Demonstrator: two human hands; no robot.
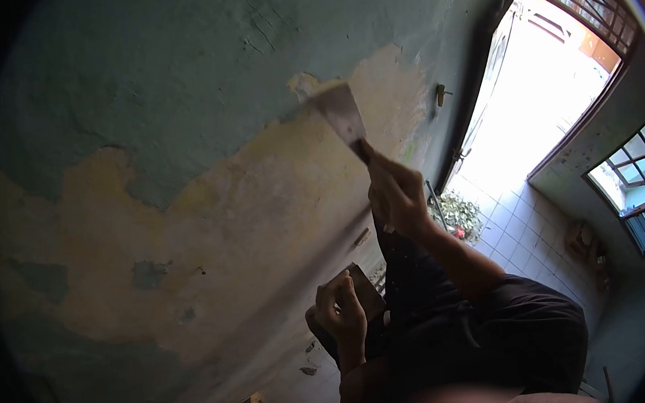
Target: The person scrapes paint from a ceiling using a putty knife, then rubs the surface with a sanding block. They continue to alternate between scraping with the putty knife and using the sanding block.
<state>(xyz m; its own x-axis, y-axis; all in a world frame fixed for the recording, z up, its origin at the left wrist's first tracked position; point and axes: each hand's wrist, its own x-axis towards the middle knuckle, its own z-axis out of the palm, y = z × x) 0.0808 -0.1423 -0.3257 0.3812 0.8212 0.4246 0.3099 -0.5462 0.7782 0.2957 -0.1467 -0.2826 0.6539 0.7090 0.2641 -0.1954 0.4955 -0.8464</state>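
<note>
My right hand (398, 195) is wrapped round the handle of a putty knife (340, 111). Its wide metal blade lies against the wall (238, 193), at the ragged border between green paint and a bare yellowish patch. A small pale, chipped spot (303, 85) shows just beyond the blade's edge. Lower down, my left hand (343, 317) is curled into a loose fist, with a small gap inside the fingers and nothing visible in it. Behind that hand is a dark brown, flat-sided object (367, 289), partly covered by it.
An open doorway (554, 62) lets bright light in at the right, beside a door handle (442, 95). A heap of paint flakes (456, 215) lies on the tiled floor (510, 224). A barred window (641, 161) and a brown box (582, 242) are farther right.
</note>
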